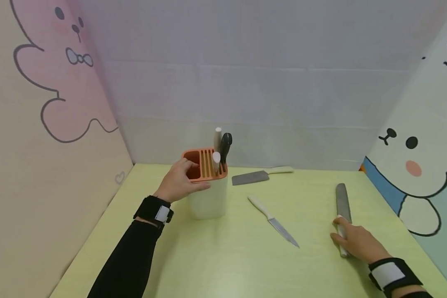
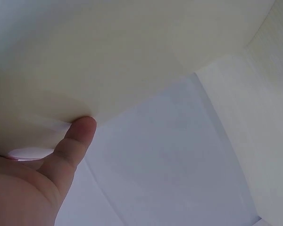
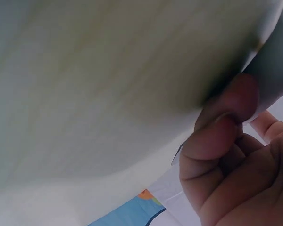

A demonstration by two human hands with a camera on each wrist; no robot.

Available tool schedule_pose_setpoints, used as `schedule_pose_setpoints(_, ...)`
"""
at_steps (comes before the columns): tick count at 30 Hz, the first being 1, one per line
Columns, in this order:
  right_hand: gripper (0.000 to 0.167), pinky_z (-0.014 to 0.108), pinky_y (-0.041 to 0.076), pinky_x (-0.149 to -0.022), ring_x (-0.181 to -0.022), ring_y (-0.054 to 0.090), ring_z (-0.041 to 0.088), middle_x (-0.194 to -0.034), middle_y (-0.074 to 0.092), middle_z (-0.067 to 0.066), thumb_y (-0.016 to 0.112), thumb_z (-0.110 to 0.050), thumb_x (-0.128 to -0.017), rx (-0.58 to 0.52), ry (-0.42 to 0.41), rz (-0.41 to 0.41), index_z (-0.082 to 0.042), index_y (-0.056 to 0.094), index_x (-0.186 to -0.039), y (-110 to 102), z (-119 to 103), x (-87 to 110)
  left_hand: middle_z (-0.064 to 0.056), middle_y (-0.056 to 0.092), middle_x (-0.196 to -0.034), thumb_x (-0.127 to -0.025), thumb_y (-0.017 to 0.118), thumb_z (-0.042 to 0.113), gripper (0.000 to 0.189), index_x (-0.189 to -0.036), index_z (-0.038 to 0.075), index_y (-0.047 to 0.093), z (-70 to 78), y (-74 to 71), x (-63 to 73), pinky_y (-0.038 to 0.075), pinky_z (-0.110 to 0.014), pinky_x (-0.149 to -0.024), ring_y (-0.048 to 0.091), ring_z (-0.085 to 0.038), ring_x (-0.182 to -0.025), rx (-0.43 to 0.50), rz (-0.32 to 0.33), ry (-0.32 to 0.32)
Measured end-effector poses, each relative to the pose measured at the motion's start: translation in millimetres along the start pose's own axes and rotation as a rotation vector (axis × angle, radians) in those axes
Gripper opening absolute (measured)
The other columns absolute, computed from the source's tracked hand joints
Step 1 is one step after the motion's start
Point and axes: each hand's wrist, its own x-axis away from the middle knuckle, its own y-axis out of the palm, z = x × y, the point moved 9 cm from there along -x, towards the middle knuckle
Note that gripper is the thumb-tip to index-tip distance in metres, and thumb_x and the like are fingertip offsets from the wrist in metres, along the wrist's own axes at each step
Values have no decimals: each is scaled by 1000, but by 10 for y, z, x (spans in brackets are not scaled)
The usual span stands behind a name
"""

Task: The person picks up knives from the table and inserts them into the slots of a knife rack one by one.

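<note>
My left hand (image 1: 176, 182) grips the near left rim of a knife holder (image 1: 208, 203), a pale container with an orange slotted top. Its fingers reach into the wide opening and the thumb lies along the outside. Two white handles (image 1: 216, 160) and a black handle (image 1: 226, 143) stick up from the slots at the right. At the table's right side my right hand (image 1: 359, 240) holds the white handle of a kitchen knife (image 1: 343, 200) whose broad grey blade points away. In the right wrist view, curled fingers (image 3: 217, 136) meet the handle (image 3: 273, 61).
Behind and right of the holder lies a cleaver (image 1: 251, 178) with a white handle. A smaller pointed knife (image 1: 279, 227) lies mid-table, its tip toward the near right. Pale walls with cartoon drawings border the yellow-green table (image 1: 223, 265) at left, back and right.
</note>
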Motion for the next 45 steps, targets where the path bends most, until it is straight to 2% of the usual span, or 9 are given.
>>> schedule_pose_setpoints(15,46,31,33,-51,-56,46,17,-62,50,2,60,-50,-91,-96,-3,-43,-11,55,-113,62,-164,-86,-7,47,-126,-69,82,52,78,-125,5,55,26,-7,-54,51,-41,-91,50,-27,-114,18,-34,10)
schedule_pose_setpoints(21,38,31,33,-52,-57,46,16,-64,51,0,63,-45,-90,-96,-20,-2,-12,58,-108,48,-181,-93,-6,43,-136,-69,81,53,78,-126,7,56,67,6,-82,51,-41,-91,52,-27,-117,30,17,64)
schedule_pose_setpoints(26,36,29,34,-52,-56,46,15,-63,51,-1,64,-43,-90,-109,-34,-4,-12,59,-107,70,-236,-104,-10,36,-146,-70,81,52,80,-128,5,54,47,-20,43,50,-45,-92,46,-34,-124,-10,99,94)
schedule_pose_setpoints(32,35,28,32,-49,-51,43,14,-55,41,-3,64,-45,-90,-169,-29,-3,-15,58,-105,87,-343,-76,-11,25,-153,-72,80,51,96,-144,3,38,51,-89,275,42,-55,-99,34,-35,-135,-75,176,113)
schedule_pose_setpoints(35,35,28,33,-47,-49,43,14,-53,41,-3,64,-47,-89,-197,-32,-1,-15,57,-102,68,-426,-72,-15,26,-152,-73,82,44,96,-145,2,35,94,-161,448,40,-58,-99,32,-36,-136,-131,267,140)
schedule_pose_setpoints(38,37,28,35,-46,-47,45,14,-52,46,-2,64,-49,-89,-240,-24,8,-16,57,-102,54,-509,-82,-19,40,-140,-76,80,33,77,-135,-2,46,233,-273,688,44,-56,-95,39,-37,-128,-174,471,231)
schedule_pose_setpoints(41,39,28,35,-44,-44,46,15,-49,48,-1,64,-51,-88,-291,-19,10,-16,56,-104,55,-599,-96,-19,56,-116,-81,71,23,44,-113,-5,60,497,-289,939,48,-48,-86,52,-34,-109,-165,637,406)
schedule_pose_setpoints(43,41,28,35,-44,-44,47,15,-49,49,-1,64,-52,-87,-320,-10,18,-16,56,-105,61,-653,-103,-15,62,-99,-86,65,21,27,-99,-3,65,691,-189,1049,50,-41,-78,58,-30,-94,-153,647,529)
schedule_pose_setpoints(45,43,28,35,-43,-44,48,15,-49,49,-1,65,-53,-86,-346,6,22,-16,57,-106,77,-702,-111,-8,64,-87,-89,62,20,19,-90,2,67,844,-22,1086,52,-34,-71,60,-23,-81,-138,573,603)
